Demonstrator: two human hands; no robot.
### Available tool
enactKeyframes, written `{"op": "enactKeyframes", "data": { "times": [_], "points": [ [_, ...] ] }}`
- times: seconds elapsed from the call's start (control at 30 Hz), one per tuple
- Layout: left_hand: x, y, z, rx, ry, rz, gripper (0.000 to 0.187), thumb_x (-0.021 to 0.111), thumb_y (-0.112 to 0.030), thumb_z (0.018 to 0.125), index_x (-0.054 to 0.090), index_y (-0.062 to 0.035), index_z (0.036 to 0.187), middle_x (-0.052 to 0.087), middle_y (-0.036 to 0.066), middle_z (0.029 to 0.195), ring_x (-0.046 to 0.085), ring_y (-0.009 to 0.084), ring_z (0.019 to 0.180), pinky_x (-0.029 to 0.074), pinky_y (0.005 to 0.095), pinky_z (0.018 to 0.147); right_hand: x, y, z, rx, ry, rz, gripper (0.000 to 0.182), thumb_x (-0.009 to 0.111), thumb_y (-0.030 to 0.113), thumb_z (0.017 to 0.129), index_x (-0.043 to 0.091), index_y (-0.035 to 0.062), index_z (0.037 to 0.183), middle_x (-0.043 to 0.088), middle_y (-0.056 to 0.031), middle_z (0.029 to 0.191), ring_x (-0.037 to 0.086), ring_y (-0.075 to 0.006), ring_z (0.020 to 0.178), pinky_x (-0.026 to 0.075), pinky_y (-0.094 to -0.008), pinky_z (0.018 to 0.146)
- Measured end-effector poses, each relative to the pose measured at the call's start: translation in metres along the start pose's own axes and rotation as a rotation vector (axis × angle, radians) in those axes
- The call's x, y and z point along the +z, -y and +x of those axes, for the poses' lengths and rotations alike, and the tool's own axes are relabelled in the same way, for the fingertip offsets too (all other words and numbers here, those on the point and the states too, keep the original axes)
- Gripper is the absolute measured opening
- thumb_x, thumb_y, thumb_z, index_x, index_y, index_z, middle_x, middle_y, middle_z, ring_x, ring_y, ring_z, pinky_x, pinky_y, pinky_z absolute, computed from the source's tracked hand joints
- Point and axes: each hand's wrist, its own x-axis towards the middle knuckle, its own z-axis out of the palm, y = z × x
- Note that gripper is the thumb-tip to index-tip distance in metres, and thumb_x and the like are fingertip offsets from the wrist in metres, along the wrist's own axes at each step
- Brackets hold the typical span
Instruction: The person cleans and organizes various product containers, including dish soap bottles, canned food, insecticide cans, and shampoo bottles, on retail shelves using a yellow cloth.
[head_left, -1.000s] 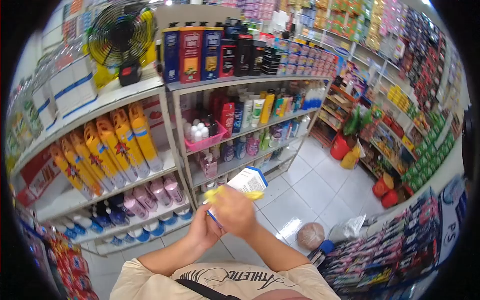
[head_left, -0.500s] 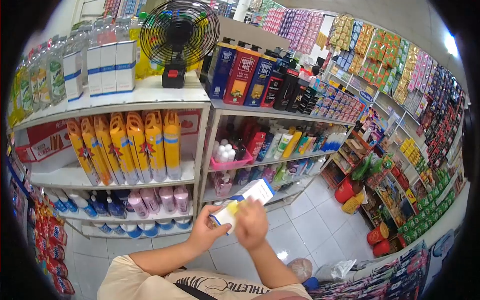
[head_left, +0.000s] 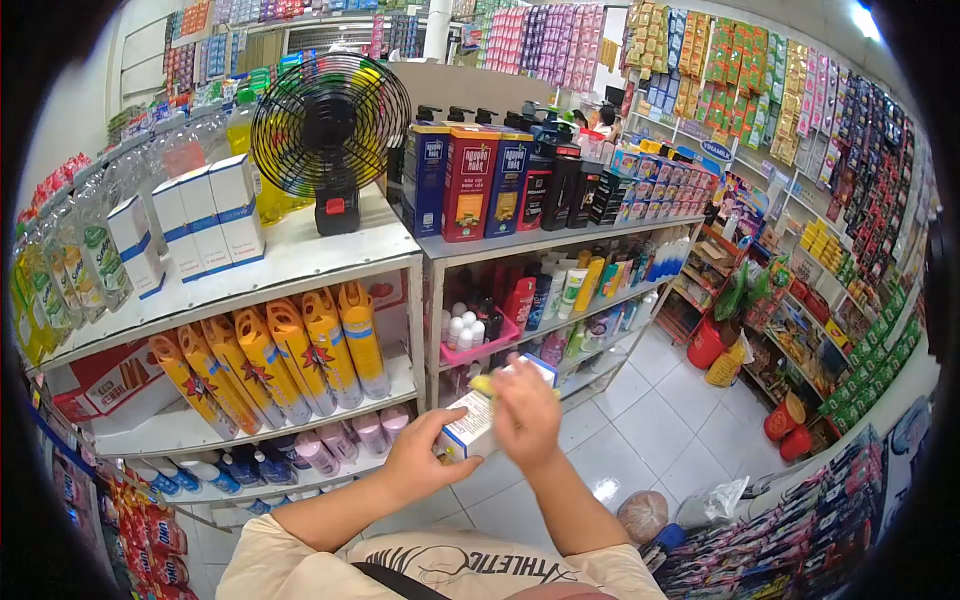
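White with blue edges, a box (head_left: 472,422) is held aslant in mid-air, its long axis running from the left hand (head_left: 422,452) forward and to the right. The left grip is closed around its near end. The right hand (head_left: 528,412), blurred and nearer the far end, is curled around a yellow cloth (head_left: 483,384); contact is unclear.

In front of you, to the left, stood a white shelf (head_left: 340,260); just beside it stood a grey-topped rack (head_left: 470,248). The floor (head_left: 650,430) was of pale square tiles (head_left: 695,405), one patch showing glare (head_left: 606,490). A white pillar (head_left: 437,32) rose behind, a pale wall (head_left: 85,115) showed far left, and a bright light (head_left: 868,22) shone upper right.
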Motion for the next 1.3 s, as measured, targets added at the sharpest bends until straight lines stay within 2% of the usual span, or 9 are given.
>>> {"op": "enactKeyframes", "data": {
  "times": [0.13,0.4,0.5,0.63,0.73,0.87,1.0,1.1,1.3],
  "points": [
    [-0.004,-0.009,0.007,0.248,0.051,0.149,0.057,0.075,-0.015,0.058,0.053,-0.0072,0.111,0.051,0.018,0.11,0.052,0.0335,0.099,0.044,0.0381,0.084,-0.002,-0.027,-0.001,0.436,-0.112,0.043,0.021,0.053,0.0,0.074,0.063,-0.0008,0.092,0.063,-0.0178,0.097,0.059,-0.0326,0.097,0.043,-0.0373,0.087],
    [0.011,0.003,0.009,0.14,0.199,0.0,0.072,0.073,-0.007,0.056,0.04,-0.0048,0.12,0.048,0.018,0.118,0.046,0.0364,0.11,0.038,0.0427,0.093,-0.008,0.026,0.003,0.161,0.163,0.433,0.022,0.053,0.001,0.076,0.061,-0.002,0.097,0.062,-0.0166,0.098,0.058,-0.0321,0.1,0.043,-0.0395,0.091],
    [0.011,0.002,0.012,0.441,0.053,-0.08,0.072,0.075,-0.005,0.055,0.042,-0.0055,0.119,0.047,0.018,0.12,0.046,0.0355,0.112,0.039,0.0422,0.093,-0.019,0.007,0.006,0.166,0.135,0.264,0.023,0.053,0.001,0.076,0.06,-0.0019,0.097,0.062,-0.0169,0.098,0.058,-0.0322,0.101,0.044,-0.038,0.089],
    [-0.018,-0.017,0.017,0.54,0.17,-0.083,0.072,0.075,-0.003,0.055,0.043,-0.0068,0.119,0.047,0.019,0.122,0.046,0.0353,0.114,0.039,0.0424,0.093,-0.035,-0.039,-0.002,0.49,0.083,0.153,0.024,0.051,0.008,0.082,0.058,-0.0023,0.102,0.062,-0.0158,0.097,0.06,-0.0274,0.093,0.046,-0.0337,0.084],
    [-0.035,-0.021,0.017,0.482,0.212,-0.198,0.069,0.071,0.0,0.055,0.045,-0.0058,0.118,0.047,0.019,0.124,0.045,0.0351,0.116,0.038,0.0409,0.094,-0.044,-0.045,-0.007,0.925,-0.006,0.931,0.034,0.051,0.018,0.086,0.051,-0.0026,0.112,0.06,-0.0151,0.101,0.059,-0.0231,0.094,0.046,-0.0323,0.084],
    [-0.046,-0.02,0.024,0.513,0.258,-0.261,0.073,0.072,0.0,0.056,0.044,-0.0098,0.123,0.042,0.02,0.128,0.042,0.0371,0.117,0.035,0.0437,0.096,-0.045,-0.046,-0.022,0.844,0.116,1.451,0.058,0.062,0.032,0.081,0.04,-0.0016,0.122,0.053,-0.0172,0.114,0.056,-0.0231,0.101,0.046,-0.033,0.086],
    [-0.04,-0.006,0.025,0.164,0.005,-0.168,0.08,0.07,-0.009,0.068,0.027,-0.0117,0.136,0.026,0.016,0.139,0.034,0.0361,0.124,0.031,0.0488,0.099,-0.046,-0.027,-0.023,0.789,-0.024,1.253,0.057,0.068,0.015,0.07,0.043,0.0003,0.119,0.054,-0.0167,0.113,0.056,-0.0239,0.099,0.044,-0.0336,0.088],
    [-0.008,-0.018,0.029,-0.292,-0.244,-1.108,0.077,0.063,-0.017,0.079,0.014,-0.0143,0.138,0.028,0.013,0.138,0.029,0.0346,0.127,0.029,0.0539,0.099,-0.026,-0.005,-0.024,0.717,-0.361,0.868,0.051,0.065,0.01,0.069,0.046,0.0005,0.115,0.054,-0.015,0.111,0.054,-0.0232,0.099,0.044,-0.0331,0.088],
    [0.027,-0.002,0.016,-0.305,-0.132,-1.439,0.062,0.049,-0.046,0.086,0.028,-0.0107,0.132,0.043,0.013,0.127,0.044,0.0324,0.115,0.038,0.0483,0.095,-0.007,0.018,-0.038,-0.014,-0.098,0.085,0.039,0.068,0.024,0.073,0.054,0.0063,0.106,0.051,-0.0163,0.111,0.052,-0.035,0.101,0.043,-0.0431,0.086]
  ]
}}
